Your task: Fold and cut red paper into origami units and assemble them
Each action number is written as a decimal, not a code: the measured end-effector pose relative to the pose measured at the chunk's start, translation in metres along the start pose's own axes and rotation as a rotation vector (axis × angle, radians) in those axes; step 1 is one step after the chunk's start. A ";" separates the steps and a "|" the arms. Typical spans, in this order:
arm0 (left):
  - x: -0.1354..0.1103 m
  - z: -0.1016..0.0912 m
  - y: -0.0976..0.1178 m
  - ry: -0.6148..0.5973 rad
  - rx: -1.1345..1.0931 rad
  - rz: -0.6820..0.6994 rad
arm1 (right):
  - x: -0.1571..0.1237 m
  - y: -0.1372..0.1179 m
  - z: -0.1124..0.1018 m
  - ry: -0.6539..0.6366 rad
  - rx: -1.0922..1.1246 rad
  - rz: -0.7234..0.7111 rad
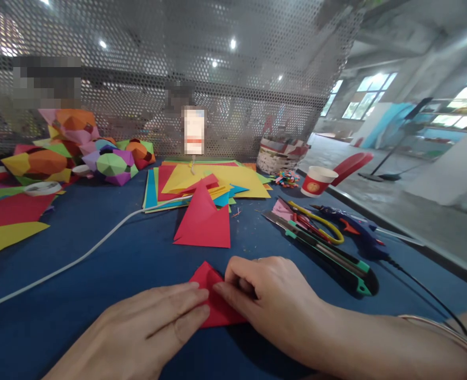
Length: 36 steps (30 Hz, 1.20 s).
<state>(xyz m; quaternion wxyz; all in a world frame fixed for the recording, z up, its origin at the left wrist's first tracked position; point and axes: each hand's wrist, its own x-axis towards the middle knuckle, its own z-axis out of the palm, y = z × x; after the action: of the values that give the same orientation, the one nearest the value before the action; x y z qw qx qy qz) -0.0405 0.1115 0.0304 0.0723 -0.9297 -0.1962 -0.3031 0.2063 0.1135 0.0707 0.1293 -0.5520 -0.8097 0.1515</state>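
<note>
A small folded piece of red paper (213, 306) lies on the blue table top, its pointed corner facing away from me. My left hand (146, 322) rests flat on its left part, fingers stretched out. My right hand (269, 295) is curled with thumb and forefinger at the right side of the same paper, seemingly pinching its edge; the fingertips are partly hidden. Just beyond lies a larger red paper piece (204, 221) with slanted edges. Behind that is a stack of coloured paper sheets (249, 182) in yellow, red, blue and green.
To the right lie a utility knife (324, 250), yellow-handled scissors (332, 229) and a glue gun (356, 227). A paper cup (317, 181) stands behind them. Folded paper ornaments (117, 161) sit at back left. A white cable (110, 237) crosses the table. A perforated metal screen (146, 74) rises behind.
</note>
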 end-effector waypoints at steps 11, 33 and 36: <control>0.002 0.000 0.003 -0.052 0.013 0.000 | 0.002 -0.003 -0.003 -0.036 -0.026 0.038; 0.006 0.001 0.005 -0.107 0.114 0.006 | 0.002 -0.003 -0.002 -0.033 -0.074 0.052; 0.001 -0.001 0.010 -0.104 0.141 0.008 | 0.002 -0.004 -0.003 -0.051 -0.115 0.047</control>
<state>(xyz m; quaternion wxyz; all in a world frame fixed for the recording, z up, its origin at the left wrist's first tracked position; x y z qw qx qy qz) -0.0359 0.1022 0.0315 0.1286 -0.9376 -0.2170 -0.2393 0.2028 0.1143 0.0754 0.0733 -0.5735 -0.8068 0.1215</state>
